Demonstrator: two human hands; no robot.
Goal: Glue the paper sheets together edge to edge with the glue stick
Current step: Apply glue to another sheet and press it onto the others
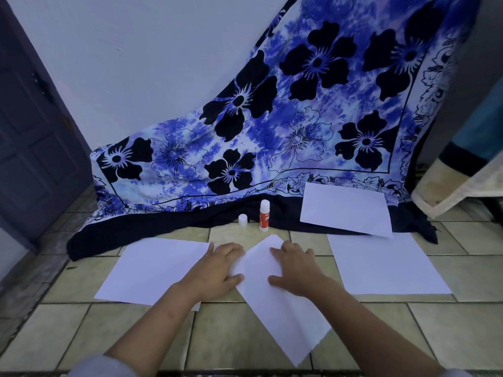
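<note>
Both hands press flat, grasping nothing: left hand on the left sheet, right hand on the angled sheet. Skewed overlap probably bonds crooked; uncapped glue stick may dry.

My two forearms are bare from wrist to near the elbow. On my left hand and right hand I see no rings, watch or bracelets. Nearer the camera than the tilted paper sheet, pale grey-white sleeve cuffs bunch softly at both elbows.
</note>
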